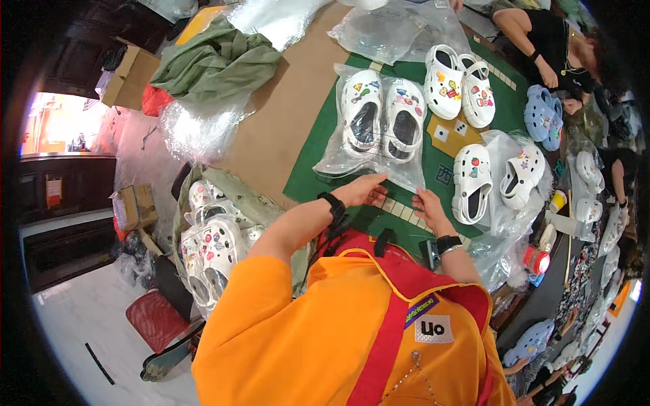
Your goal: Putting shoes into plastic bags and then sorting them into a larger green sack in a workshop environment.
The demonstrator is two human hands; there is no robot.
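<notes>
A pair of white clogs [363, 111] with colourful charms lies side by side inside a clear plastic bag [325, 160] on a green mat [308, 166]. At the bag's near edge, my left hand [364, 191] is closed with its fingertips on the plastic. My right hand [431, 208] pinches the near right corner of the same bag between thumb and fingers. Right of the bag, another pair of white clogs [445, 84] sits unwrapped. Nearer me on that side are a white clog [472, 183] and a second one [523, 174] resting on loose plastic.
A sack of white clogs [215, 247] stands at my left. Green cloth [215, 61] and crumpled clear plastic [203, 128] lie at the far left of the brown table [288, 105]. Blue clogs [543, 116] are at the right, near another person [545, 51].
</notes>
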